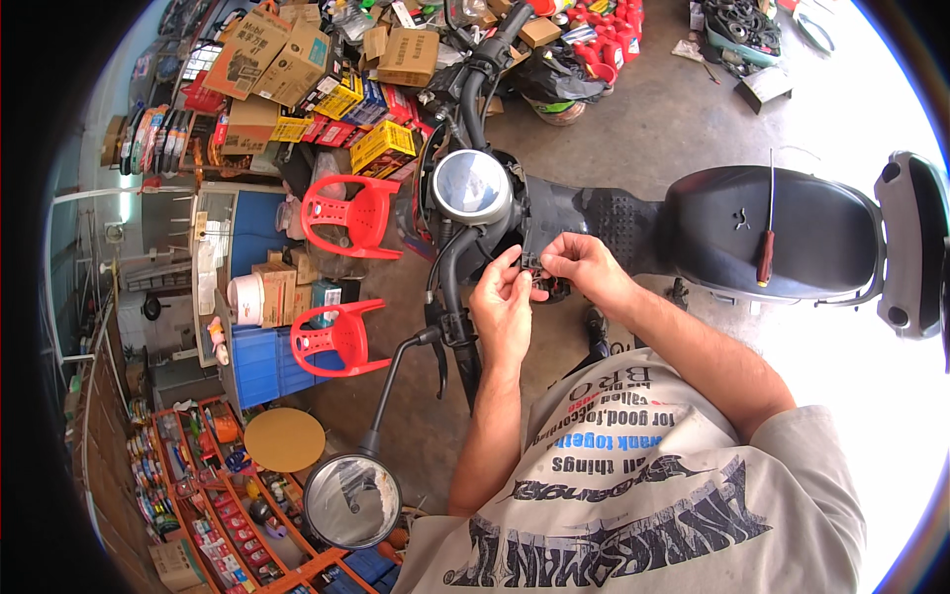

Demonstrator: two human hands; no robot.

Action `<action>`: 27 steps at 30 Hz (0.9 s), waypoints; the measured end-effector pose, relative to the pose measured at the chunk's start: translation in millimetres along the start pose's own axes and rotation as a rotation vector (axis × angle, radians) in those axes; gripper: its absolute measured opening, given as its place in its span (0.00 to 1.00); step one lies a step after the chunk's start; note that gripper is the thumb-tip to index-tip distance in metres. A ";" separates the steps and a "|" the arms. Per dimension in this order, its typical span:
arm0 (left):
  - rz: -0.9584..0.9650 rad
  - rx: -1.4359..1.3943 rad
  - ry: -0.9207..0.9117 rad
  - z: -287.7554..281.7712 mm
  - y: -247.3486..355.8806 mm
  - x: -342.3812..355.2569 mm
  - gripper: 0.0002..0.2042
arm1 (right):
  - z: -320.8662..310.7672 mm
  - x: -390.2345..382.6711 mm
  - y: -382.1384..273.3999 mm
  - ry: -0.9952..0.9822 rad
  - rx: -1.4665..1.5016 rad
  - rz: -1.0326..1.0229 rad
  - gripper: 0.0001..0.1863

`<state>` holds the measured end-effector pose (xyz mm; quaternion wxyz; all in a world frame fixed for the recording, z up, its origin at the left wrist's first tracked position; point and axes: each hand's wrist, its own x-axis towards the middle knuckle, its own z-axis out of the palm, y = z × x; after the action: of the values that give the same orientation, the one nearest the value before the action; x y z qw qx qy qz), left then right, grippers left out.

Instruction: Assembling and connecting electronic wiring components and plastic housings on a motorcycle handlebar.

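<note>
Just behind the handlebar (451, 287) of a scooter, both hands meet over a small dark part with wires (532, 265). My left hand (503, 315) pinches it from the left between thumb and fingers. From the right, my right hand (591, 272) closes thumb and forefinger on the same part; its exact shape is mostly covered by fingertips. The round instrument dial (470, 186) sits ahead of my hands. On the black seat (708, 223) to the right lies a screwdriver (766, 255) with a dark red handle and long thin shaft.
A round mirror (352, 501) juts out at lower left. Two red plastic chairs (346, 216) stand left of the scooter. Cardboard boxes (408, 55) are heaped beyond the handlebar, beside a black bag (556, 74) and red bottles (616, 45). Orange shelves (237, 535) hold small packages.
</note>
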<state>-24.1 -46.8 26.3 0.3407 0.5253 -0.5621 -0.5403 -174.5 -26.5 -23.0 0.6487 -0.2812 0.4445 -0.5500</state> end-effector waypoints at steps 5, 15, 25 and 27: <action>-0.026 0.052 0.056 4.2 9.9 1.5 0.16 | -0.9 -0.2 0.4 0.006 0.078 0.067 0.06; 0.358 0.538 0.121 -3.1 -1.4 12.4 0.12 | -3.6 4.7 10.0 -0.027 -0.074 -0.047 0.09; 0.154 0.381 -0.012 -6.7 -8.1 18.7 0.11 | -1.8 6.8 15.8 -0.061 0.006 0.052 0.08; 0.098 0.352 -0.021 -4.9 -3.5 18.9 0.10 | -2.5 5.9 12.8 -0.066 0.017 0.092 0.08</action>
<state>-22.8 -65.7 20.3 0.2636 0.5434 -0.6763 -0.4218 -170.8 -28.8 -36.7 0.6898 -0.2731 0.4307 -0.5139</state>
